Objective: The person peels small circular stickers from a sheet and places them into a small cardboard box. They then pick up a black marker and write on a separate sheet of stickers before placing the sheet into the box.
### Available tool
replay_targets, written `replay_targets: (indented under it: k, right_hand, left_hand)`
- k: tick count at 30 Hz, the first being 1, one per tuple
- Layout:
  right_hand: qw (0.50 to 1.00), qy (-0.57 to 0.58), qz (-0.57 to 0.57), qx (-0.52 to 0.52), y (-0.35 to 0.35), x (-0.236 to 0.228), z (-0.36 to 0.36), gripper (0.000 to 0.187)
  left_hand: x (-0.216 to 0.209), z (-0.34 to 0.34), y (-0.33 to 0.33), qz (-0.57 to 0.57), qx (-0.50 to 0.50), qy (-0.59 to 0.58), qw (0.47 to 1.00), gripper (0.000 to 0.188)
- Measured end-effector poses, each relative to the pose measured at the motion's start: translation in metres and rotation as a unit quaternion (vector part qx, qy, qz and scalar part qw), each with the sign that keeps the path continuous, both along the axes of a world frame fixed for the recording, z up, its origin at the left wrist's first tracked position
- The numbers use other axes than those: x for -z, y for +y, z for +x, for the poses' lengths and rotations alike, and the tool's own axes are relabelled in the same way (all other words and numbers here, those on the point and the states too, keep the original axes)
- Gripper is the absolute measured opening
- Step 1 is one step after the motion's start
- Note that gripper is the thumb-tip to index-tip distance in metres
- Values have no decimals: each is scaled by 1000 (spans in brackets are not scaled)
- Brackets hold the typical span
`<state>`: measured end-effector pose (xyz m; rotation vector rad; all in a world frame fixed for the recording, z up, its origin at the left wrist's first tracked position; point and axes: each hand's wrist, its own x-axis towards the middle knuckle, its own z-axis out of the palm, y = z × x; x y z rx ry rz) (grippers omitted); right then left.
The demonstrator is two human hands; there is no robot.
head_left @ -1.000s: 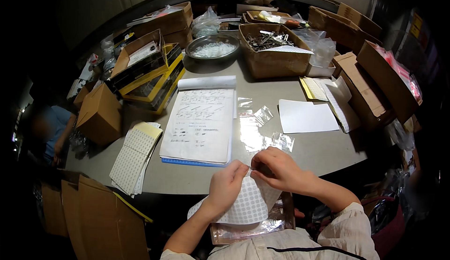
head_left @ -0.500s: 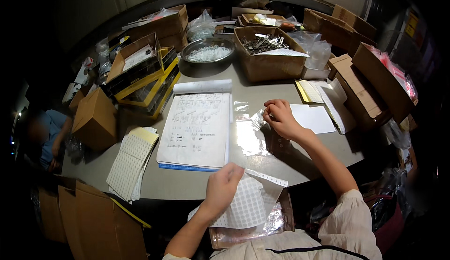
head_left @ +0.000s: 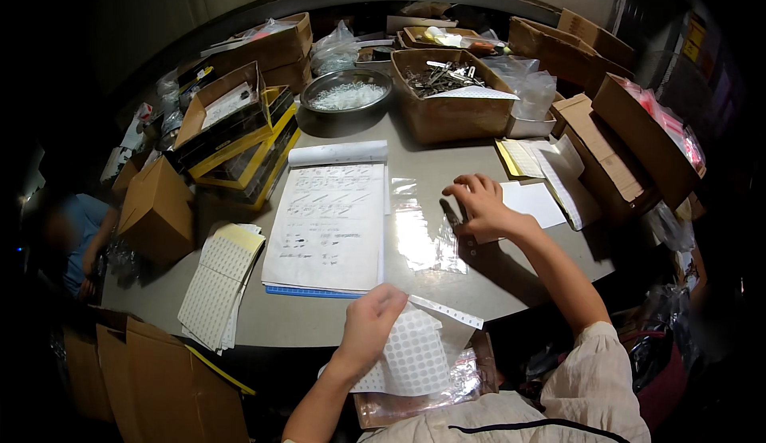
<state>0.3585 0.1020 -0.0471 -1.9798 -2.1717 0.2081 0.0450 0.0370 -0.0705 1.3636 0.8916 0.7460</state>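
Observation:
My left hand point(head_left: 369, 327) grips a sheet of round white stickers point(head_left: 416, 354) by its upper left edge, close to the table's near edge. The sheet lies over a shallow box holding clear plastic bags point(head_left: 465, 381) at my lap. My right hand point(head_left: 485, 208) hovers over the table with its fingers spread and curved, and nothing shows in them. Beneath and beside its fingertips lie flat clear plastic bags point(head_left: 416, 231), shiny with glare. Left of these bags rests an open notepad point(head_left: 323, 223) with handwritten lines and sketches.
A metal bowl point(head_left: 308, 108) of small clear pieces and a carton point(head_left: 447, 119) of metal parts stand at the back. Boxes crowd both sides. White paper point(head_left: 536, 203) lies at right, sticker sheets point(head_left: 217, 274) at left. Another person's blue sleeve point(head_left: 82, 219) shows far left.
My right hand's fingers, pinched together before over the clear bags, have spread apart. My left hand keeps hold of the sticker sheet. The whole view has shifted slightly.

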Motion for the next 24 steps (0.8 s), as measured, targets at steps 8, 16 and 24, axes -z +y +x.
replay_targets:
  k: [8,16,24]
  right_hand:
    - [990,28,68,-121,-85,7,-15,66]
    - [941,273,72,-184,-123,34,3,41]
    - [918,263,-1,-295,-154,32,-35,39]
  left_hand:
    - [-2,-10,0,-121,-18,-135,983,18]
    - [-18,-58,5,-48,-122,-247,960,22]
    - [4,-131,24,-85,-334,-228,911,28]
